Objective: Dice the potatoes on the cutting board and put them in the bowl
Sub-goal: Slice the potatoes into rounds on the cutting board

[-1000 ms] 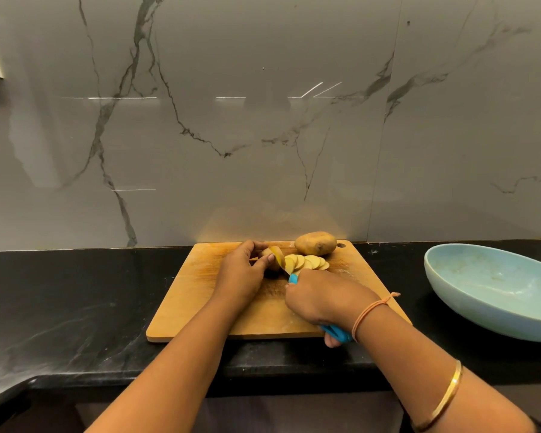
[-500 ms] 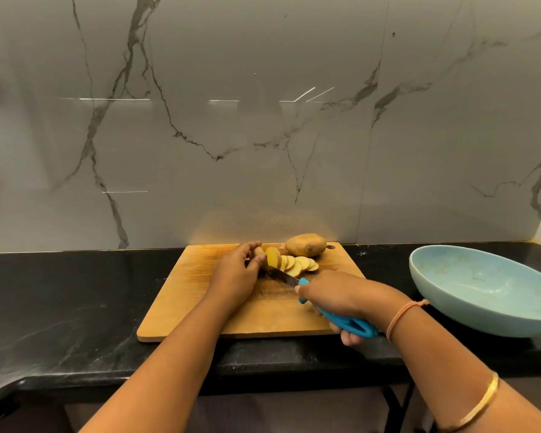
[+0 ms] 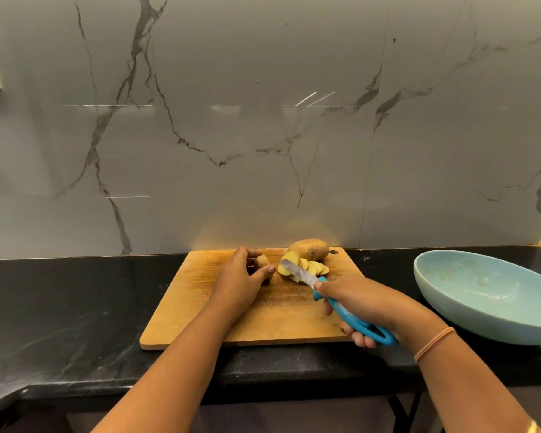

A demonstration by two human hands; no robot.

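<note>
Left hand [image 3: 238, 284] pinches potato end [image 3: 262, 261], right hand [image 3: 359, 303] grips knife [image 3: 300, 273] beside slices [image 3: 314, 267] on cutting board [image 3: 197, 307]; bowl [image 3: 469, 320] cropped at right.

Black speckled stone counter [image 3: 60, 307] along the wall, glossy pale marble backsplash [image 3: 263, 135] with dark grey veins rising behind it, thin streaks of light reflected on its panels

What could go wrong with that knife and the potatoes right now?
The left hand pinches only a small potato end, so that hand may end up close to the knife if the right hand cuts it. The potato slices lean on each other and could slip while diced. The whole potato is round and lies at the far edge of the cutting board; it might roll off.
</note>
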